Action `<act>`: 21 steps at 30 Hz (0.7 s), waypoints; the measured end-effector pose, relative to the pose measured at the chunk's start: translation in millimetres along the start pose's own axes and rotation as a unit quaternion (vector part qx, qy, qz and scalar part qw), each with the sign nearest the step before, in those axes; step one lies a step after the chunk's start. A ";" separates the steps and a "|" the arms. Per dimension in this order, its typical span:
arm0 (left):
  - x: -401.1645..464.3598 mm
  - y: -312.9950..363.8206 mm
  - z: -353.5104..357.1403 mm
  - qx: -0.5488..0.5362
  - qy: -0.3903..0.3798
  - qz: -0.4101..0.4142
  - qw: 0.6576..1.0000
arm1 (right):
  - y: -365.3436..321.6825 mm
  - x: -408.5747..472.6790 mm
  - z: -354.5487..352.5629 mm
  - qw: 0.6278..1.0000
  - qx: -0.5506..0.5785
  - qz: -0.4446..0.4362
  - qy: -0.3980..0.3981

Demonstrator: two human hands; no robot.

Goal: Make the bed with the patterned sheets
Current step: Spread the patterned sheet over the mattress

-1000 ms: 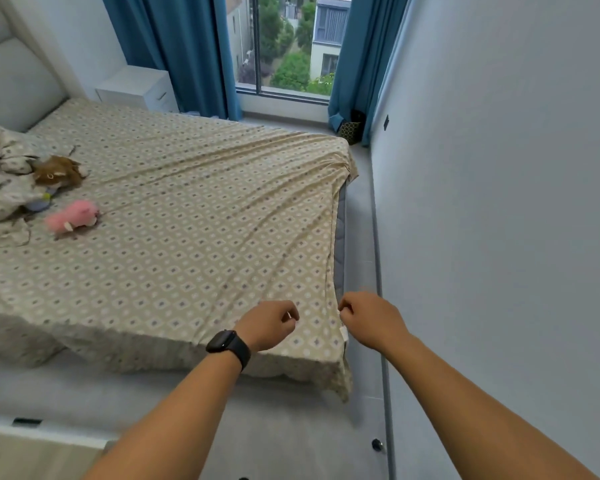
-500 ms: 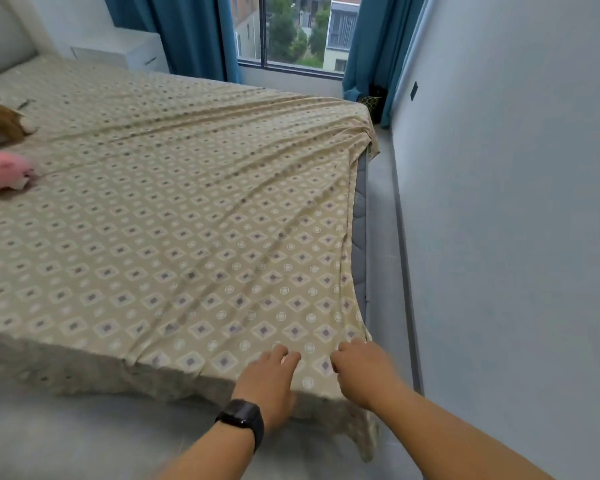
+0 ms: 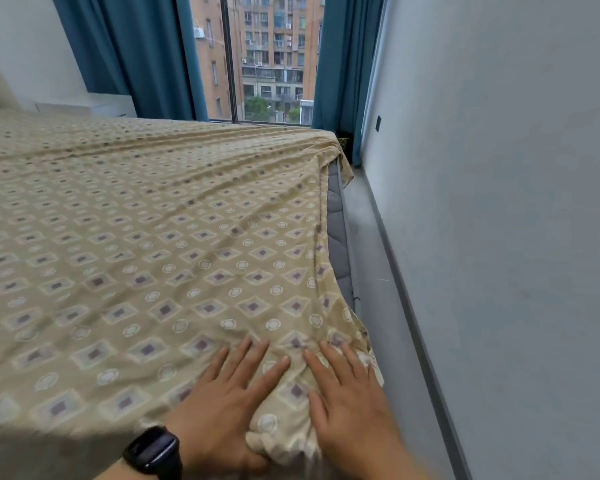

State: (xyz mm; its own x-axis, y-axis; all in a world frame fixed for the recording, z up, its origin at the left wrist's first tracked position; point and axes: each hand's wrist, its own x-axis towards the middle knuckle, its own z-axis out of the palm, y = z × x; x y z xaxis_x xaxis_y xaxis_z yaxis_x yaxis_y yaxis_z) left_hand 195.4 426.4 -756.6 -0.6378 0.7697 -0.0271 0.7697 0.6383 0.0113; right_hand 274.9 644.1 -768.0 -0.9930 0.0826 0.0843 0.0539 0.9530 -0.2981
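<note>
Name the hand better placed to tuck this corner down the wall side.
Right. The right hand lies flat at the beige diamond-patterned sheet's wall-side edge, beside the exposed grey quilted mattress; the left hand presses further inboard.

A narrow floor strip runs between the mattress side and the right wall. Far end blocked by curtain. Sheet surface lies unobstructed leftward.
</note>
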 end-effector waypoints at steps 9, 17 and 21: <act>-14.0 16.3 0.1 -0.016 -0.032 -0.059 0.998 | -13.6 -30.6 3.5 0.997 0.064 0.047 0.017; -61.8 56.8 -26.6 -0.090 -0.111 -0.117 0.983 | -32.5 -87.6 -32.5 0.995 -0.030 0.017 -0.096; -73.4 43.3 -42.3 -0.075 -0.066 -0.076 0.992 | -39.8 -76.7 -53.4 0.998 -0.022 0.016 -0.050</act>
State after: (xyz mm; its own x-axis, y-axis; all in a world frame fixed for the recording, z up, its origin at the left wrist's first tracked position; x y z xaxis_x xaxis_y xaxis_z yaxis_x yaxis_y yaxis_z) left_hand 274.4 398.1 -711.9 -0.7300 0.6618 -0.1708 0.6458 0.7497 0.1448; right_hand 354.5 615.4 -711.9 -0.9961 0.0856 -0.0212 0.0882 0.9623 -0.2573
